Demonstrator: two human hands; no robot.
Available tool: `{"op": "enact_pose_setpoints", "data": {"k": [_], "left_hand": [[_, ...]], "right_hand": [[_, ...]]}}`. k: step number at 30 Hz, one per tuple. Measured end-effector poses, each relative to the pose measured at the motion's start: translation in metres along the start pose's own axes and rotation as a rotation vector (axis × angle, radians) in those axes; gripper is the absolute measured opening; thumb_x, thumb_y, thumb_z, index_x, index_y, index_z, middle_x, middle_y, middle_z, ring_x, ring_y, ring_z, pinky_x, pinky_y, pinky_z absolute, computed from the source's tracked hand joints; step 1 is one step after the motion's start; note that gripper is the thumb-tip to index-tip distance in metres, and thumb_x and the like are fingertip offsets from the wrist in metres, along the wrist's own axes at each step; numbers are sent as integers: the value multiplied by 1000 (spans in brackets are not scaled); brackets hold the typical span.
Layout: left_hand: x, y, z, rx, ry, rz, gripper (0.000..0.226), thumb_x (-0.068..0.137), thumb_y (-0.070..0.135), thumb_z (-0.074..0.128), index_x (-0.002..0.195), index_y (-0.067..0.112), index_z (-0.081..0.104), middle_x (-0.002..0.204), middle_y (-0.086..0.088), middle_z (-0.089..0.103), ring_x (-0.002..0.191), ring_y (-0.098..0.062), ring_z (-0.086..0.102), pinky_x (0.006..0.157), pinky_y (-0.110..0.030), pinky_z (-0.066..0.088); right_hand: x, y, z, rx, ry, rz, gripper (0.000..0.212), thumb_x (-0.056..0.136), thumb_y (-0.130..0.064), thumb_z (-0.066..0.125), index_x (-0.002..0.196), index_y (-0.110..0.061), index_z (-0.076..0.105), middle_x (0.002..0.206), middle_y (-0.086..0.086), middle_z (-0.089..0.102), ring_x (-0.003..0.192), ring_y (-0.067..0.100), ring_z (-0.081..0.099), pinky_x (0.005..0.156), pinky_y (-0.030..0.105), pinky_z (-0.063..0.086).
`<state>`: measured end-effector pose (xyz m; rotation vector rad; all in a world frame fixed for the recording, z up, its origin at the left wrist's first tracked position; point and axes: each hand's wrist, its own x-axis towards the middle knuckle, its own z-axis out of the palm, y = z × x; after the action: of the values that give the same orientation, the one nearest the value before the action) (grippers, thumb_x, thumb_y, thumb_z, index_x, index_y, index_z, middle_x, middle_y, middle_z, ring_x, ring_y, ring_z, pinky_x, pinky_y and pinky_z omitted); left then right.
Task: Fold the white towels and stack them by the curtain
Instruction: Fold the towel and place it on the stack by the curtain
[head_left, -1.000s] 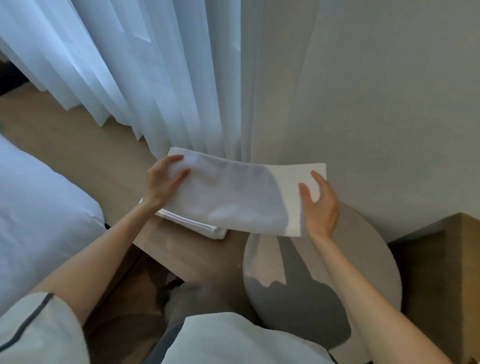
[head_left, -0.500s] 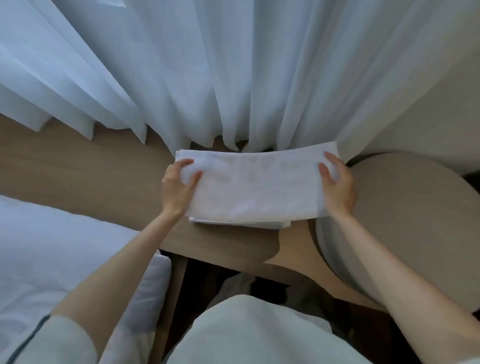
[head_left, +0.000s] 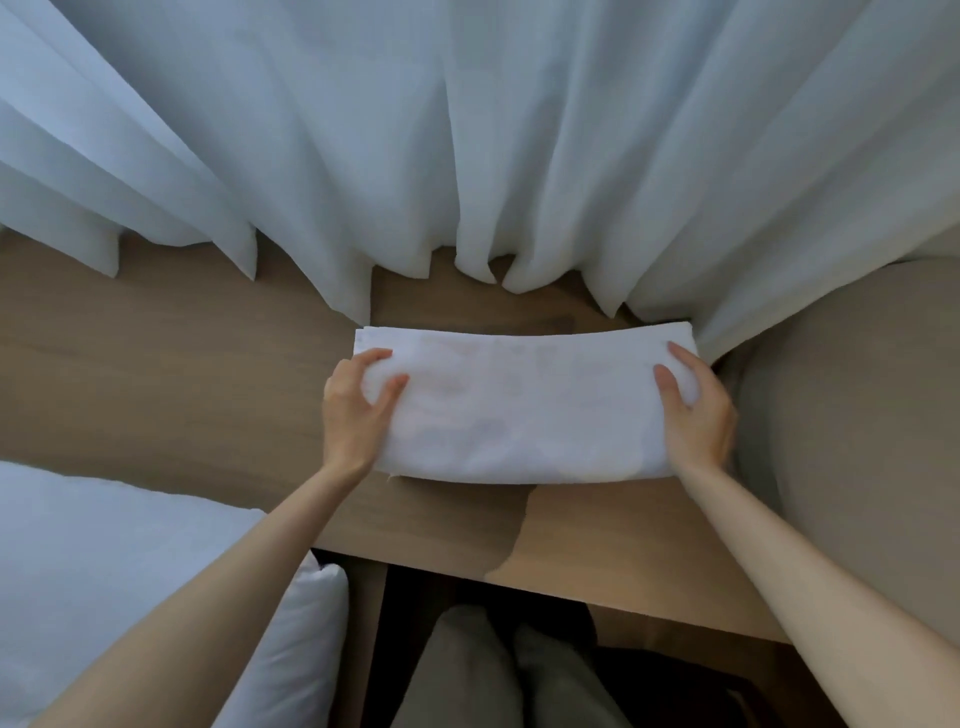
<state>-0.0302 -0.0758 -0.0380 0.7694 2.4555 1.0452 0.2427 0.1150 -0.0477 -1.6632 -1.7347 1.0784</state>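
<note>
A folded white towel (head_left: 519, 405) lies flat on the wooden ledge (head_left: 182, 395), just in front of the hem of the white curtain (head_left: 467, 156). My left hand (head_left: 356, 410) grips its left end, thumb on top and fingers curled over the edge. At the towel's right end my right hand (head_left: 693, 410) holds it the same way. A thin edge of another folded towel shows along the far side, under the top one; the rest of the stack is hidden.
A beige round cushioned seat (head_left: 857, 441) presses against the ledge on the right. White bedding (head_left: 104, 571) fills the lower left. My legs in grey trousers (head_left: 493, 675) stand below the ledge's front edge.
Both hands carried the towel to the left and down onto the stack by the curtain; it now covers the towel below, which showed at the near edge before.
</note>
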Motion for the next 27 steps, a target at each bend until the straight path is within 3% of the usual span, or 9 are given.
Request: {"op": "enact_pose_setpoints", "data": {"k": [9,13,15,18,20,22,27], "left_hand": [[38,-79,73,13,1,-60,30,87,30,66,116,26,60,101,13,50,99,-10,48,86,-18,34],[32,-114,97,-20,-84,-246,50,85,34,69,129,32,46,116,2,33,108,-12,32,97,-24,29],[27,-123,100,-45,-61,-277,58,85,35,69,135,30,38,123,3,29,109,-5,24,97,-22,25],[28,-121,99,-93,-38,-296,57,90,37,61,137,19,34,125,5,32,113,-7,32,97,-25,30],[31,-114,97,-115,-15,-325,48,92,35,58,129,10,41,120,2,42,113,-16,46,91,-28,37],[33,-106,95,-89,-2,-362,40,93,37,56,116,6,48,113,-3,50,103,-21,53,82,-29,39],[27,-95,96,-48,79,-360,26,93,37,56,102,13,49,108,1,43,89,-12,45,80,-26,34]], "right_hand": [[38,70,70,-11,0,36,33,93,-33,58,125,-26,60,128,-10,56,119,6,46,97,14,30],[36,106,84,-38,-101,106,40,97,-26,54,136,-22,49,138,-12,45,131,10,38,98,10,22],[34,115,86,-83,-132,111,48,97,-27,52,142,-23,37,146,-7,40,133,13,36,101,17,24],[38,114,86,-106,-91,273,63,93,-40,56,146,-25,26,145,4,42,128,24,44,104,37,37],[41,111,86,-172,-72,331,56,93,-44,54,137,-13,39,130,10,53,116,30,52,91,38,43],[42,108,85,-199,-47,257,45,94,-44,51,119,-6,52,107,6,57,97,23,56,77,31,41],[47,105,80,-211,43,177,44,93,-46,52,120,-12,56,101,-6,52,92,13,51,77,30,41]]}}
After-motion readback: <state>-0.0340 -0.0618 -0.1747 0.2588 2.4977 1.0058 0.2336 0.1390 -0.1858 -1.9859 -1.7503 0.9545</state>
